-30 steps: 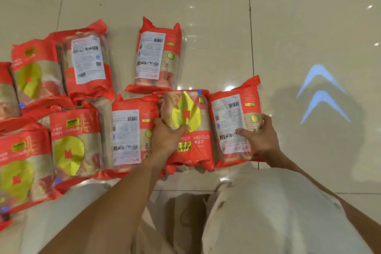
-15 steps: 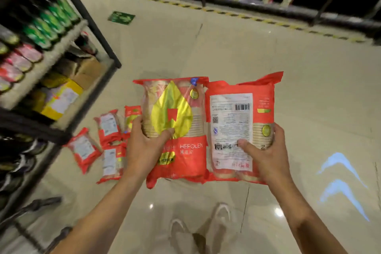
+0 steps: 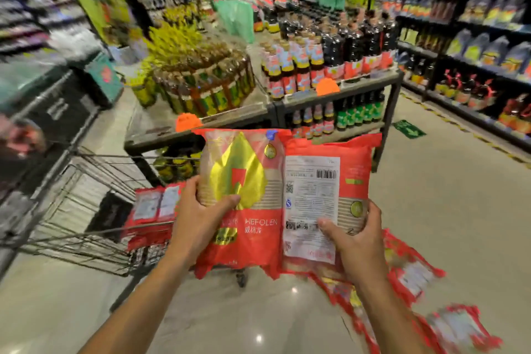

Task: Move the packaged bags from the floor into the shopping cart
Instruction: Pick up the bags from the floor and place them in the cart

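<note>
My left hand [image 3: 198, 218] grips a red packaged bag with a yellow leaf print [image 3: 244, 195]. My right hand [image 3: 355, 241] grips a second red bag, white label side up [image 3: 321, 181]. Both bags are held side by side, chest high, just right of the wire shopping cart [image 3: 86, 201]. Inside the cart lie more red bags [image 3: 155, 210]. Several other red bags [image 3: 411, 279] lie blurred on the floor at the lower right.
A display table with bottles [image 3: 316, 66] and yellow-topped jars [image 3: 195, 75] stands right behind the cart. Shelves of bottles [image 3: 474, 52] line the right aisle. A dark shelf unit [image 3: 43, 112] is at the left. Glossy floor stretches to the right.
I have lifted both bags off the floor and turned toward the cart. The view rose from the floor pile to the aisle; the cart now lies just left of the bags.
</note>
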### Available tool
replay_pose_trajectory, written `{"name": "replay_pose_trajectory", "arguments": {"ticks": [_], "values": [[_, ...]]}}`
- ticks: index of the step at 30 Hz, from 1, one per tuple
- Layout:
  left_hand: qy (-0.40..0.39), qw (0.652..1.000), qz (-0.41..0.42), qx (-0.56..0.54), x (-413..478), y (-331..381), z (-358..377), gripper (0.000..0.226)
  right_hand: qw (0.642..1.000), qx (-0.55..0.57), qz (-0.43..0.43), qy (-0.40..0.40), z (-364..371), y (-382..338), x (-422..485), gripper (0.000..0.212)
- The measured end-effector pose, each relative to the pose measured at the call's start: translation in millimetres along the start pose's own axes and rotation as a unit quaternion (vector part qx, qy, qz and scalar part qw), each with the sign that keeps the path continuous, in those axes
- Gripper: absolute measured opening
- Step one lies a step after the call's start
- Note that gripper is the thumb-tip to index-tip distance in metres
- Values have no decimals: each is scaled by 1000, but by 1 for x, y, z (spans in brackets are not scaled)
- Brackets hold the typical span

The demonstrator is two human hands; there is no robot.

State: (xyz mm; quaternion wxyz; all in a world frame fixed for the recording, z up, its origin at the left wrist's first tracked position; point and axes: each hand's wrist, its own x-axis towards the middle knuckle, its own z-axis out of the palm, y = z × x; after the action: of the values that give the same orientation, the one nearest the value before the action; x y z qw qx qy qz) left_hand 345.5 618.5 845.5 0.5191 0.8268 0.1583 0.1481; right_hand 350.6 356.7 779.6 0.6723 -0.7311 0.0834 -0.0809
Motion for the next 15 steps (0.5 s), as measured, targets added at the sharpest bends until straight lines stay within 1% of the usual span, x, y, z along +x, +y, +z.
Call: {"name": "replay_pose_trajectory", "arguments": {"ticks": [2,4,6,7,9,11,15], "values": [[48,999,-17,-10,1,-22,-54,57,999,-2,-12,-39,52,-11,-7,70],[93,995,-37,-22,3,-42,-102,59,996,-12,-22,-80,105,-20,-15,70],[120,991,-57,-33,11,-67,-147,60,993,-18,-28,-116,159,-26,-22,79],[131,989,-64,-33,17,-76,-165,62,991,-20,-27,-130,182,-27,-23,83],[156,985,-75,-29,37,-106,-207,73,987,-29,-32,-157,239,-32,-29,83],[169,982,-82,-32,61,-137,-245,78,985,-27,-32,-169,293,-34,-34,82],[163,980,-102,-44,116,-190,-309,79,983,-37,-18,-181,391,-30,-40,78]]}}
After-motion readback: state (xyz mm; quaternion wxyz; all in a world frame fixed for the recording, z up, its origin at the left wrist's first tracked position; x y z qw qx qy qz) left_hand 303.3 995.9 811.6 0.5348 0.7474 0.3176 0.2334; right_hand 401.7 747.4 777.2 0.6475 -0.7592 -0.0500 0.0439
